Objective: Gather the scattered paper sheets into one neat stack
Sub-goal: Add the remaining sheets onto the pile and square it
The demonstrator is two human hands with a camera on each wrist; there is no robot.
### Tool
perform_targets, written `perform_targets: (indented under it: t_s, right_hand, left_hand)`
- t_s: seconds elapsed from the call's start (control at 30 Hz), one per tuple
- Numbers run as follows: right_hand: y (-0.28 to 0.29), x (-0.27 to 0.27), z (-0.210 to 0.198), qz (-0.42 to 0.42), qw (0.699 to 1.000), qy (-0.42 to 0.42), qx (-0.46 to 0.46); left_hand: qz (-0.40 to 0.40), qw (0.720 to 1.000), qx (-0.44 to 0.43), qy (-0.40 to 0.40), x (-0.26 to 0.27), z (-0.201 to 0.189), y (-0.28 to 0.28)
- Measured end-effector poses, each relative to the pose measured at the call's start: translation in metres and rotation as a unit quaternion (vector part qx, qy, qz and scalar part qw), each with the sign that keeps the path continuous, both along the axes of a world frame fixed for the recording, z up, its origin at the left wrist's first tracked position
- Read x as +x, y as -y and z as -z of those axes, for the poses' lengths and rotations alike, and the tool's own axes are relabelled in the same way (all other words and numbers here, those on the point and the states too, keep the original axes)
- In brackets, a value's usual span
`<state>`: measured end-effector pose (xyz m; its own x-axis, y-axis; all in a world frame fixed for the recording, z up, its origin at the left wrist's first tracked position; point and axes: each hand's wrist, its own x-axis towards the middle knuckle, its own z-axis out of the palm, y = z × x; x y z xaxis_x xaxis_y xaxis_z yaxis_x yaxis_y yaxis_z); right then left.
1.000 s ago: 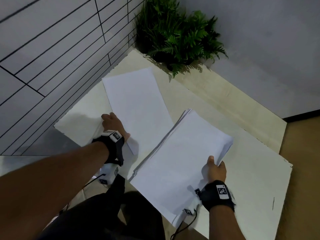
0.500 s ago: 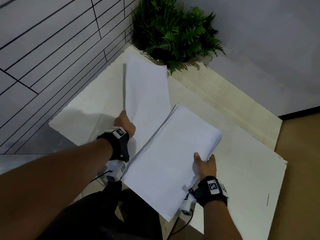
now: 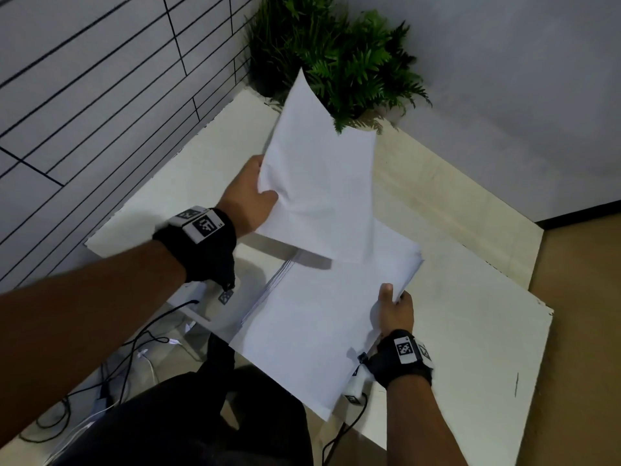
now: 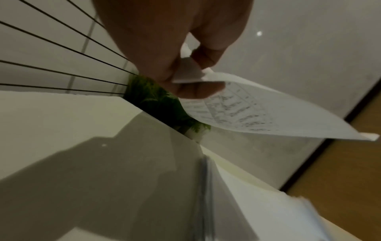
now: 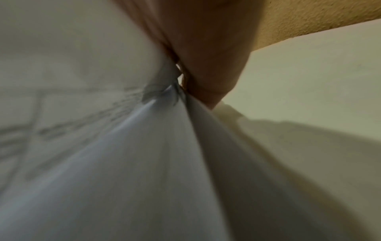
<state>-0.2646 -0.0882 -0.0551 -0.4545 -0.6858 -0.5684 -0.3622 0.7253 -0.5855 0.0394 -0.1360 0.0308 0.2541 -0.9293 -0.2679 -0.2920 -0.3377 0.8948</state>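
A single white sheet (image 3: pixel 322 183) hangs in the air above the far end of the paper stack (image 3: pixel 319 331). My left hand (image 3: pixel 250 193) pinches this sheet at its left edge, thumb on top. In the left wrist view the sheet (image 4: pixel 268 114) shows printed tables on its underside, pinched by my left hand (image 4: pixel 185 78). My right hand (image 3: pixel 393 311) grips the stack at its right edge, thumb on top and fingers beneath, and holds it just above the white table (image 3: pixel 470 331). The right wrist view shows the stack (image 5: pixel 123 154) bent under the fingers (image 5: pixel 206 65).
A green fern plant (image 3: pixel 336 58) stands at the table's far corner against the grey wall. A tiled wall (image 3: pixel 100 95) runs along the left. Cables (image 3: pixel 117 364) lie on the floor at the near left. Brown floor (image 3: pixel 578 331) lies to the right of the table.
My left hand has lifted the single sheet off the table and carried it rightward, over the stack. My right hand keeps its hold on the stack.
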Motion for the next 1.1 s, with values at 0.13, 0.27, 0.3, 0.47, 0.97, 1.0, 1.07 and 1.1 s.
perform_targets:
  t_s: [0.13, 0.27, 0.3, 0.47, 0.97, 1.0, 1.07, 1.1]
  right_hand:
    - [0.004, 0.0, -0.004, 0.022, 0.999, 0.031, 0.012]
    - [0.009, -0.004, 0.004, 0.056, 0.995, 0.073, 0.038]
    - [0.01, -0.002, -0.002, 0.077, 0.992, 0.089, 0.046]
    - [0.009, 0.005, -0.024, 0.166, 0.978, 0.126, 0.025]
    - [0.013, -0.009, 0.009, 0.027, 0.999, 0.013, 0.02]
    - [0.013, -0.01, 0.011, 0.03, 0.999, 0.018, 0.023]
    - [0.012, -0.011, 0.014, 0.04, 0.998, 0.031, 0.028]
    - [0.01, -0.012, 0.015, 0.044, 0.998, 0.039, 0.029]
  left_hand:
    - [0.172, 0.981, 0.087, 0.0, -0.02, 0.026, -0.024]
    - [0.262, 0.95, 0.161, 0.049, -0.038, 0.062, -0.057]
    - [0.264, 0.948, 0.164, 0.065, -0.043, 0.067, -0.063]
    - [0.254, 0.961, 0.102, 0.042, -0.056, 0.078, -0.084]
    - [0.283, 0.925, 0.235, 0.094, -0.04, 0.078, -0.106]
    - [0.312, 0.909, 0.24, 0.136, -0.038, 0.078, -0.105]
    - [0.368, 0.875, 0.241, 0.202, -0.035, 0.077, -0.102]
    - [0.39, 0.862, 0.242, 0.217, -0.034, 0.077, -0.101]
